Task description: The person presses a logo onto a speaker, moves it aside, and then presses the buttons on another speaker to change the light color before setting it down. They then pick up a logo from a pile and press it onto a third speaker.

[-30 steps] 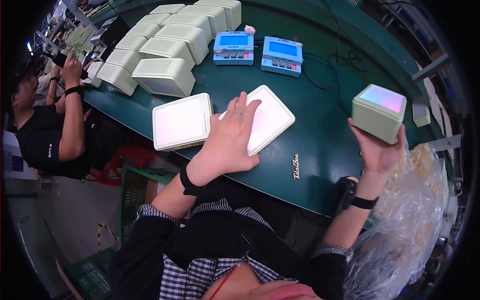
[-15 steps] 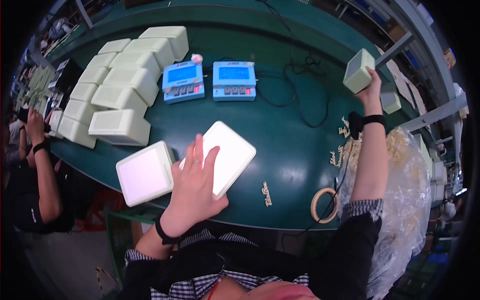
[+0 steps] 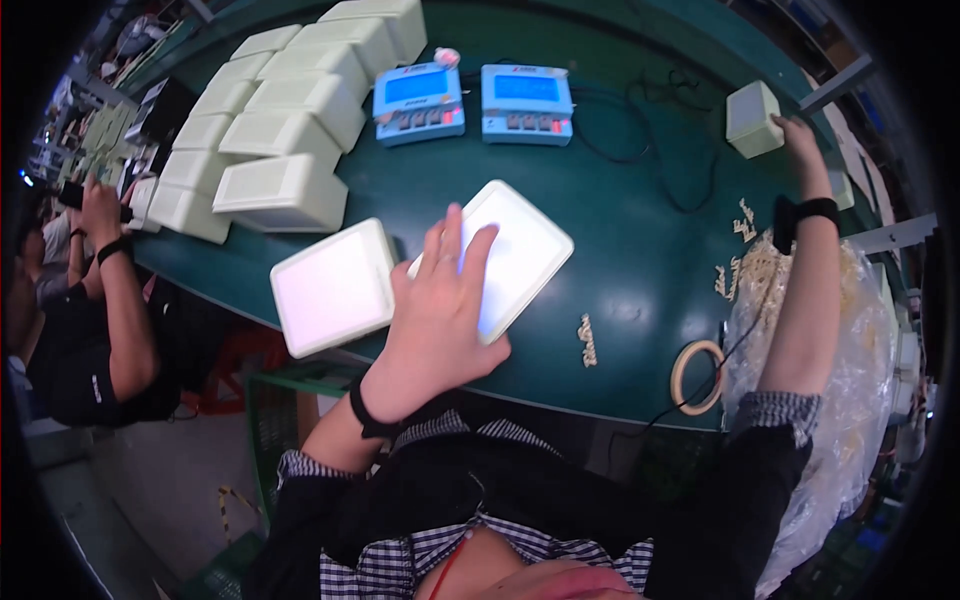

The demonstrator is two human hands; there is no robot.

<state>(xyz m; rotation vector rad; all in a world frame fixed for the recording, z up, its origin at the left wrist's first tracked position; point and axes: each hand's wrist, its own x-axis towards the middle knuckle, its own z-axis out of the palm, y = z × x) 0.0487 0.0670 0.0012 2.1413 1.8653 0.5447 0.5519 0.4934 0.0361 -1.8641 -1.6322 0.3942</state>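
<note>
My left hand, fingers spread, lies over a glowing white square light panel near the middle of the bench. Its thumb is by the panel's lower edge. Left of that hand sits a second square panel, tilted, with a pale pinkish-white face. At the far right, my right arm is stretched out, and my right hand grips the side of a pale cream box. Part of that hand's fingers is hidden behind the box edge.
Stacked cream boxes fill the back left. Two blue meters with lit screens and dark cables stand behind the panel. Small wooden letter cutouts, a tape roll and a clear plastic bag lie right. A person works at left.
My right hand has brought the cream box lower and away, toward the bench at the far right. My left hand stays on the lit panel; the whole view has shifted.
</note>
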